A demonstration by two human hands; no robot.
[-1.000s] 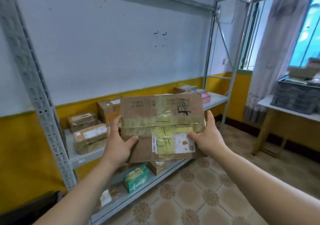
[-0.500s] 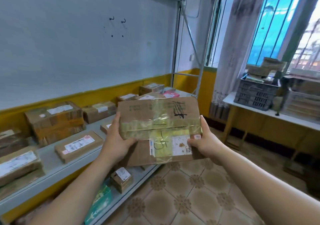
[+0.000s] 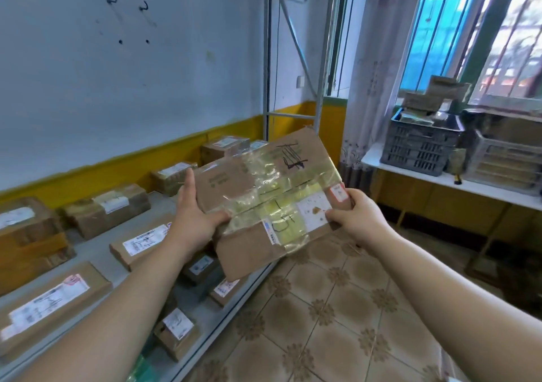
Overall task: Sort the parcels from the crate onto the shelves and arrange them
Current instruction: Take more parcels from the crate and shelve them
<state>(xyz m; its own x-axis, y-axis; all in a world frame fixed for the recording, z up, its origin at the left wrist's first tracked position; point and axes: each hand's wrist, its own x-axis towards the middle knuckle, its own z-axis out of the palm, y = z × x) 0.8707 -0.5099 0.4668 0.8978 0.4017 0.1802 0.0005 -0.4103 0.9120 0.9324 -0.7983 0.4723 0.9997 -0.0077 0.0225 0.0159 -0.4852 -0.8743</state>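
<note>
text: none legible | held parcel (image 3: pixel 252 188): pen scrawl, print blurred | shelf parcels (image 3: pixel 140 243): labels blurred

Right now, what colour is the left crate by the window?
Dark grey crate, slotted sides; head view.

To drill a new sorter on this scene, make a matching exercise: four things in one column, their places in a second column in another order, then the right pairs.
Things
1. taped flat parcel
2. grey crate
3. long labelled parcel
4. small labelled box

Places
A. on the white table by the window
B. on the lower shelf
C. gripped between the left hand and the right hand
D. lying flat on the upper shelf, nearest the camera

Pairs: 1-C, 2-A, 3-D, 4-B
</note>
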